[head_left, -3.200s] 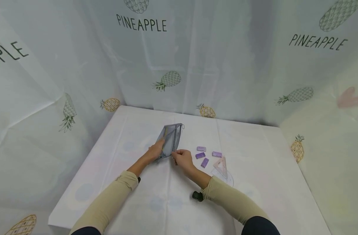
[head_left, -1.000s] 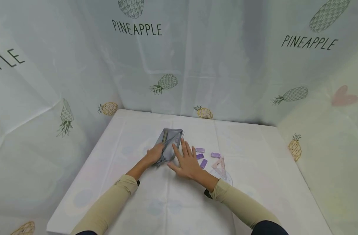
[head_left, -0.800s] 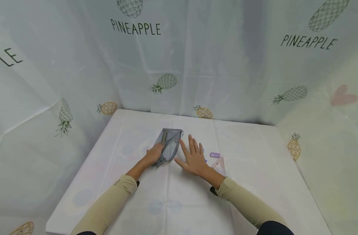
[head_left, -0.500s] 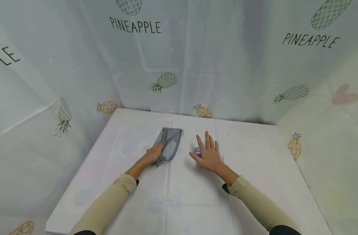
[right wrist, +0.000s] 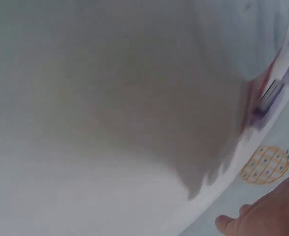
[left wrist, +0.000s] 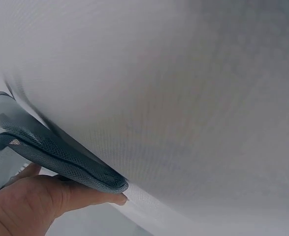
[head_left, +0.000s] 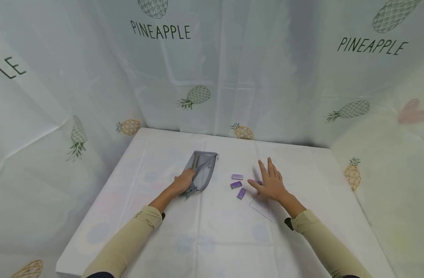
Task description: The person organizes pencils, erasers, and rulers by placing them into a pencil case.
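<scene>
My left hand (head_left: 185,180) grips the near left side of a grey mesh zip pencil case (head_left: 206,175), thumb along its edge in the left wrist view. The case lies with its mouth spread, and a thin yellowish strip (head_left: 195,160) shows in it. My right hand (head_left: 272,188), fingers spread and holding nothing, hovers over a small purple block (head_left: 259,182), which it partly covers. Left of it lie several more such purple blocks (head_left: 236,185). Beneath the wrist, a clear plastic drawing piece (head_left: 262,210) shows; the pinkish set square is mostly hidden by the hand.
Everything lies on a white-covered table (head_left: 156,239). A pale curtain (head_left: 267,77) printed with pineapples hangs behind the table and along both sides.
My right hand first pinched the case's zip edge, then let go, spread its fingers and moved right over the purple blocks. The case now lies flatter, its mouth wider; my left hand keeps its grip.
</scene>
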The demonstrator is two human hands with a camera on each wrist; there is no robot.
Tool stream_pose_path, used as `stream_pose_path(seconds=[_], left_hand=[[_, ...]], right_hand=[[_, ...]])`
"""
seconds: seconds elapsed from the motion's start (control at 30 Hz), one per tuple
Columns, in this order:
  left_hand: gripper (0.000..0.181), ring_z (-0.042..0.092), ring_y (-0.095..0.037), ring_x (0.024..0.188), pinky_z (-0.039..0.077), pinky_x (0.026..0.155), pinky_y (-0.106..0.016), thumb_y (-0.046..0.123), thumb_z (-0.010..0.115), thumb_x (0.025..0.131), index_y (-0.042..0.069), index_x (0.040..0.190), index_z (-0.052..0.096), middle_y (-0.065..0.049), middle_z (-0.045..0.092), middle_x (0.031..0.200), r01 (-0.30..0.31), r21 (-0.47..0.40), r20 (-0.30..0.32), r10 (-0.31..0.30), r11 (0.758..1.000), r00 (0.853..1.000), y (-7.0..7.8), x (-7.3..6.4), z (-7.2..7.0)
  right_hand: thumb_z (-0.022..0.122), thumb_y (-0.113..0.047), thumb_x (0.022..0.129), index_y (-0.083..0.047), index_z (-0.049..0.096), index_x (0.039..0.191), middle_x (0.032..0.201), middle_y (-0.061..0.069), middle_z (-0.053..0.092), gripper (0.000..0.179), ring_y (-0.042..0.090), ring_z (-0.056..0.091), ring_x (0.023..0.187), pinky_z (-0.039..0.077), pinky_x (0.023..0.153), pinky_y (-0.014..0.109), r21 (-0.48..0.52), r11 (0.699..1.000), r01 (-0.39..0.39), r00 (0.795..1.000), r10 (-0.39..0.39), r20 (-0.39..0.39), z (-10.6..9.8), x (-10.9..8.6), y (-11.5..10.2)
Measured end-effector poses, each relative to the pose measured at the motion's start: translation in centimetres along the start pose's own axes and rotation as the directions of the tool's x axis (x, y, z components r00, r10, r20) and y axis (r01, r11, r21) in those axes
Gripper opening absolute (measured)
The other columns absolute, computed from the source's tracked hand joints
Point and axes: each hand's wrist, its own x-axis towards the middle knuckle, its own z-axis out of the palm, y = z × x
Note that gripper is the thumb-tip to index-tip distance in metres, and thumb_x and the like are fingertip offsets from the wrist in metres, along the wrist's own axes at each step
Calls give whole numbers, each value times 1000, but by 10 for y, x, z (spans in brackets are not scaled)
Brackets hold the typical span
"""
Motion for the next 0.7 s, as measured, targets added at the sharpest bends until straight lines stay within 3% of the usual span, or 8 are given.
stream_pose_path(seconds=[0.23,0.33,0.5,0.7], left_hand=[[65,9,-36,153,-6,121,-60,40,20,105,-2,156,19,-19,17,164,18,5,-10,-18,1000,1000,0,1,4],[66,8,-36,153,-6,121,-59,40,20,105,-2,156,18,-19,16,164,16,18,0,-16,1000,1000,-2,2,5],[65,9,-37,153,-6,121,-60,39,19,106,-3,156,18,-20,16,164,12,31,5,-12,999,1000,-1,4,4],[65,8,-37,153,-7,121,-60,38,18,106,-3,156,18,-20,15,164,9,15,6,-9,1000,1000,-1,4,5]], right_hand=[[63,-65,84,-10,11,160,163,28,4,106,57,18,144,20,106,78,50,999,-17,1000,16,20,-8,0,26],[68,-63,81,-8,25,156,158,29,24,102,55,30,139,27,105,75,34,999,8,1000,-8,3,-7,0,32],[78,-53,78,-4,57,130,127,22,57,75,42,53,114,42,95,60,107,993,51,999,-50,-8,-5,1,37],[85,-35,77,-6,65,115,106,11,61,52,24,53,95,46,83,37,305,952,1,997,-24,70,-4,5,39]])
